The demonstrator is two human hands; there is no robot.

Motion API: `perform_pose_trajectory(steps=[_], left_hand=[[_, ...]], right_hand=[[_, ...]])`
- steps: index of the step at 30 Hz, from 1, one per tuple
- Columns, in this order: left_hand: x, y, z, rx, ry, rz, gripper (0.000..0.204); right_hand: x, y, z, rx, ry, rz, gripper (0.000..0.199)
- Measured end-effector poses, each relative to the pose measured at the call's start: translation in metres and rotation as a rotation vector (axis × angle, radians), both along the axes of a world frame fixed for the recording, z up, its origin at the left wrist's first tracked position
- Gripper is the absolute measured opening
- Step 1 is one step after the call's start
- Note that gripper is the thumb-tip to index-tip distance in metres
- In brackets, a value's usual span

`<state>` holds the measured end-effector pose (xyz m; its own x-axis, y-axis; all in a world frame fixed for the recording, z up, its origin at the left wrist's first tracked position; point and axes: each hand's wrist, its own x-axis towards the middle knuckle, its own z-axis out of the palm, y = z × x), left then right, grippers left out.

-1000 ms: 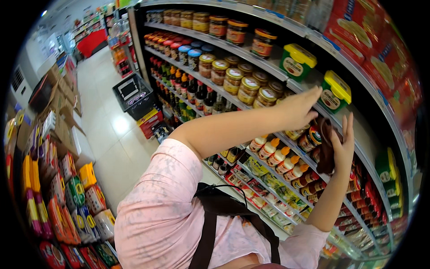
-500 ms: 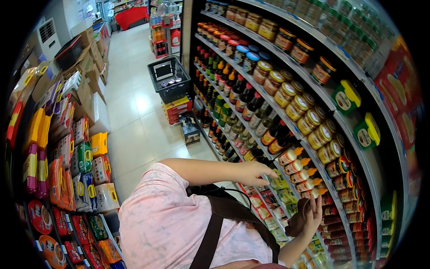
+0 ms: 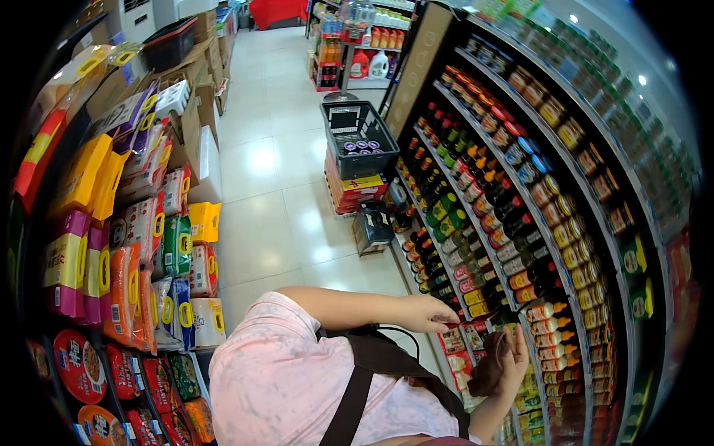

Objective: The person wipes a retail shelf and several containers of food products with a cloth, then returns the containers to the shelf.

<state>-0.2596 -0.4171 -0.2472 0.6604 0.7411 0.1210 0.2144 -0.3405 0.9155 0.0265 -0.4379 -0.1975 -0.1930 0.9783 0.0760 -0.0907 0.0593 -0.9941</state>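
My left hand reaches across in front of the shelf, its fingers loosely stretched out and nothing visible in them. Below it and to the right, my right hand holds a bunched dark brown cloth against its palm, with the fingertips pointing up. Both hands are close to the rack of sauces. White squeeze bottles with orange caps stand on the shelf just right of my right hand. Dark sauce bottles fill the rows above, and jars with gold lids stand farther right.
A dark grey basket holding several small tins rests on stacked cartons in the aisle. Beside them stands a black box. Bagged goods and instant noodle bowls line the left side. Pale floor tiles run between.
The view has swung left, so the shelf and basket appear farther right. My left hand sits slightly lower in the picture, its fingers closer together. The brown cloth stays in my right hand.
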Motion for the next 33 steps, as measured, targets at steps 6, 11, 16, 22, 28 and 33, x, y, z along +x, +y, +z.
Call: perform_pose_trajectory(steps=[6,11,16,22,28,33], left_hand=[[-0.062,-0.023,-0.003,0.018,-0.073,0.012,0.039],[-0.086,-0.032,-0.006,-0.003,-0.163,0.016,0.04],[-0.096,-0.035,-0.003,-0.009,-0.177,0.001,0.041],[-0.094,-0.033,0.0,-0.005,-0.197,-0.055,0.041],[-0.073,-0.028,0.001,-0.031,-0.17,-0.157,0.041],[-0.042,-0.02,-0.002,-0.05,-0.174,-0.235,0.04]], right_hand=[[-0.083,-0.003,0.023,0.031,-0.097,0.096,0.066],[-0.108,-0.008,0.028,0.027,-0.169,0.109,0.066],[-0.125,-0.016,0.04,0.043,-0.233,0.112,0.065],[-0.118,-0.023,0.04,0.089,-0.287,0.085,0.069],[-0.098,-0.044,0.041,0.047,-0.267,-0.029,0.07],[-0.062,-0.059,0.033,0.04,-0.219,-0.129,0.07]])
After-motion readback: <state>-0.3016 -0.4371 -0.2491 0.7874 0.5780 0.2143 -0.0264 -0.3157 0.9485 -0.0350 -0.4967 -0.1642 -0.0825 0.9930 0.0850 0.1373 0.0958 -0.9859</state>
